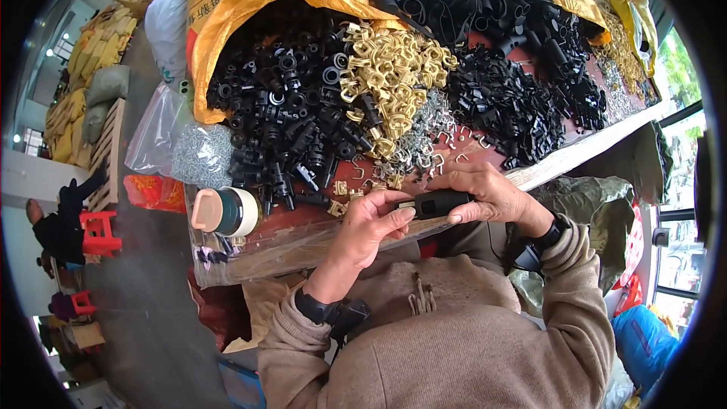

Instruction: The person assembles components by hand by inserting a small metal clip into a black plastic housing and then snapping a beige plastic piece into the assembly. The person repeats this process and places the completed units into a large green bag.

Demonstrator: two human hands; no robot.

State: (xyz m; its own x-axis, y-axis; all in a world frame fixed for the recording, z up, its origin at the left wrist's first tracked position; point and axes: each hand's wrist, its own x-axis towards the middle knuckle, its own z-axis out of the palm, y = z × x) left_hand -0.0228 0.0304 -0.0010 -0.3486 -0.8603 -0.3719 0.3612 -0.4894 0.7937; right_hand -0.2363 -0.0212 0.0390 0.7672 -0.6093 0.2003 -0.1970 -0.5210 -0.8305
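My left hand (367,227) and my right hand (485,193) both grip one black plastic part (438,203), held level just above the table's near edge. The left fingers pinch its left end, where a small brass-coloured piece shows. The right fingers wrap its right end. Just beyond the hands lie loose brass-coloured clips (342,188) and small silver hooks (447,140). A heap of black plastic parts (291,117) spreads behind them.
A yellow sack (250,7) spills black parts on the wooden table (564,155). A pile of brass clips (390,76), silver hooks and another black heap (511,106) lie beyond. A lidded cup (226,210) and a plastic bag of metal bits (201,155) sit left. Red stools (98,231) stand on the floor.
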